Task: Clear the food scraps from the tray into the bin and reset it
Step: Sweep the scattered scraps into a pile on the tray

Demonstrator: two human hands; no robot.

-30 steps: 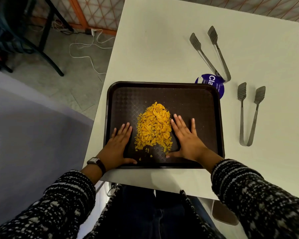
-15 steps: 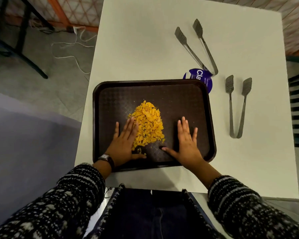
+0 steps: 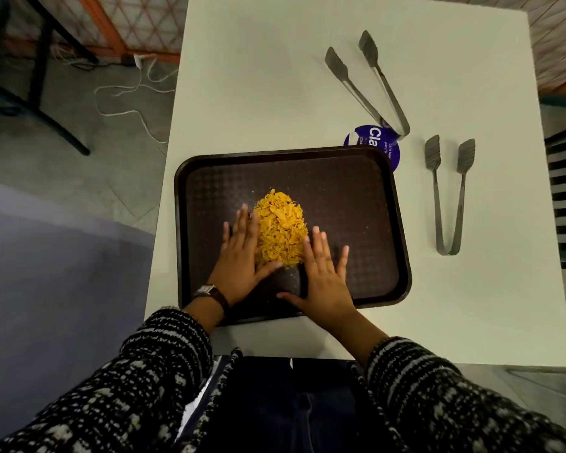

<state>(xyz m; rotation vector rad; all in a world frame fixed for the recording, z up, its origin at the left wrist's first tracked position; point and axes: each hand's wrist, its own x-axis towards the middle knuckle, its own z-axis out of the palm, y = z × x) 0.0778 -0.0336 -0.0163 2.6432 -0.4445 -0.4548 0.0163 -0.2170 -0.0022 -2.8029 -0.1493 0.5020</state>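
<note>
Sleeves of a black-and-white knit reach in from the bottom, both hands flat and open on the tray, holding nothing. Left hand, watch at the wrist, lies along the left side of the food scraps, fingers touching the heap; right hand lies at the heap's right near corner, fingers spread, thumb out toward the left thumb. Palms flank the pile like two walls, probably to corral the yellow flakes into one mound so they tip out together. Scraps sit near the middle of the dark brown tray, already bunched, with bare tray around them. Tray rests at the near edge of a white table, within easy reach for lifting. No bin is in view, so dumping is not yet done. Just past the tray's far right corner a blue round sticker peeks out, partly covered. Near tongs lie right of the tray, far tongs beyond, both untouched. Grey floor, loose white cables and a dark stand base sit left; an orange lattice barrier runs along the back.
</note>
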